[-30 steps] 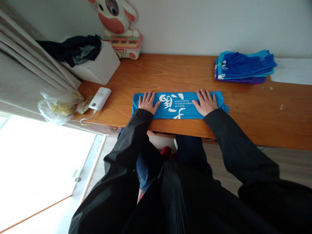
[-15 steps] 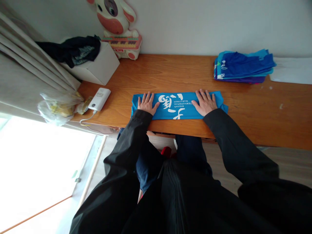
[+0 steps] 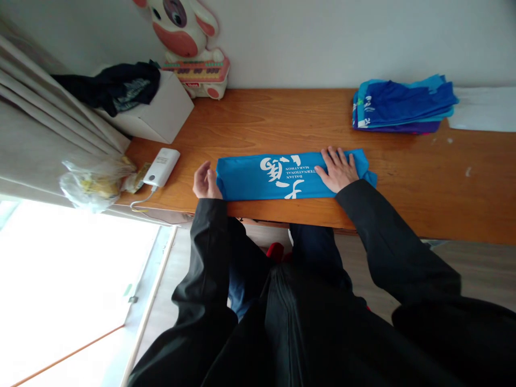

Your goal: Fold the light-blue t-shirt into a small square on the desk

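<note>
The folded blue shirt lies along the near edge of the wooden table, right hand open and flat on it, left hand loosely curled at its end (whether gripping, one cannot tell), with stacked clothes behind, near a pale wall, and a curtain at left.

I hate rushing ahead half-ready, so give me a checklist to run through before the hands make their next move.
1. Right hand flat on the blue cloth: ok.
2. Left hand at the cloth's left end: ok.
3. Left hand's grip on that end: cannot tell.
4. Cloth's right end even: not ok, flaps jut out.
5. Cloth apart from the pile: ok.
</note>
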Demonstrator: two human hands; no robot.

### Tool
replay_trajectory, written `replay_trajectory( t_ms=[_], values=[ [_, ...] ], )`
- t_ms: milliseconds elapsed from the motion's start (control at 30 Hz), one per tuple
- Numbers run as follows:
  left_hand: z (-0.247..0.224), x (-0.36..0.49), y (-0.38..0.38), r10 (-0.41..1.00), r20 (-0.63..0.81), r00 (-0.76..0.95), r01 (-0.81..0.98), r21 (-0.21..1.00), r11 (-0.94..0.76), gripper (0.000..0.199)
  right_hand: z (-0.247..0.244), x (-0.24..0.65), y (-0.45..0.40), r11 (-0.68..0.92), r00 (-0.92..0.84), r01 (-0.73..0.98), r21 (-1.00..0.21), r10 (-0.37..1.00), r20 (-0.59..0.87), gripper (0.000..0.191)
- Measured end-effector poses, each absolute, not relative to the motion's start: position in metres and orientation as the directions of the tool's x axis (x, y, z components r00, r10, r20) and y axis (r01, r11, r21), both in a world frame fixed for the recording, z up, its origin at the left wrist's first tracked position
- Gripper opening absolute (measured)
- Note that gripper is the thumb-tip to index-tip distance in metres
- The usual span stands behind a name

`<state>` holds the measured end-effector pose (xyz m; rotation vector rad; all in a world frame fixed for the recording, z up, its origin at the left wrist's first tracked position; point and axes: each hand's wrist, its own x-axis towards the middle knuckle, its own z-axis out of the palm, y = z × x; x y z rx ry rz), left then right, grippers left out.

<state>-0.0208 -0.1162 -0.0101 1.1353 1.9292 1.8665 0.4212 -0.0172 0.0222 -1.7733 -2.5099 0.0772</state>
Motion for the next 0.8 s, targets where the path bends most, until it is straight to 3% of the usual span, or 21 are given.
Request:
replay_trajectory(
  t_ms=[100, 167, 267, 400, 467, 567, 667, 733, 800],
  values=[
    [-0.026, -0.017, -0.167, 0.498, 0.266, -0.825, 0.241, 0.964, -0.115, 0.040, 0.020, 0.423, -0.017, 0.340, -0.337, 0.935, -0.102, 0.940, 0.045, 0.085],
    [-0.037, 0.000, -0.196, 0.385, 0.105, -0.917, 0.031, 0.980, -0.194, 0.038, 0.019, 0.424, -0.017, 0.343, -0.339, 0.934, -0.103, 0.939, 0.050, 0.086],
    [-0.048, 0.034, -0.221, 0.343, -0.102, -0.934, -0.197, 0.946, -0.257, 0.035, 0.019, 0.424, -0.018, 0.346, -0.343, 0.934, -0.088, 0.938, 0.049, 0.086],
    [-0.054, 0.065, -0.224, 0.254, -0.283, -0.925, -0.311, 0.947, -0.076, 0.040, 0.022, 0.422, -0.020, 0.343, -0.341, 0.935, -0.083, 0.939, 0.046, 0.085],
    [-0.050, 0.070, -0.216, 0.187, -0.263, -0.947, -0.266, 0.964, 0.004, 0.058, 0.022, 0.422, -0.021, 0.340, -0.336, 0.935, -0.098, 0.941, 0.047, 0.084],
    [-0.039, 0.065, -0.202, 0.230, -0.009, -0.973, 0.011, 0.996, 0.085, 0.086, 0.022, 0.423, -0.022, 0.337, -0.334, 0.934, -0.118, 0.941, 0.043, 0.084],
    [-0.021, 0.056, -0.192, 0.299, 0.221, -0.928, 0.293, 0.930, 0.224, 0.109, 0.021, 0.425, -0.024, 0.332, -0.329, 0.936, -0.115, 0.943, 0.044, 0.083],
    [-0.009, 0.052, -0.192, 0.371, 0.265, -0.890, 0.392, 0.861, 0.325, 0.117, 0.022, 0.425, -0.026, 0.327, -0.324, 0.939, -0.102, 0.945, 0.042, 0.084],
    [0.004, 0.050, -0.196, 0.506, 0.203, -0.839, 0.443, 0.794, 0.416, 0.115, 0.022, 0.425, -0.029, 0.326, -0.324, 0.941, -0.093, 0.945, 0.035, 0.084]
  ],
)
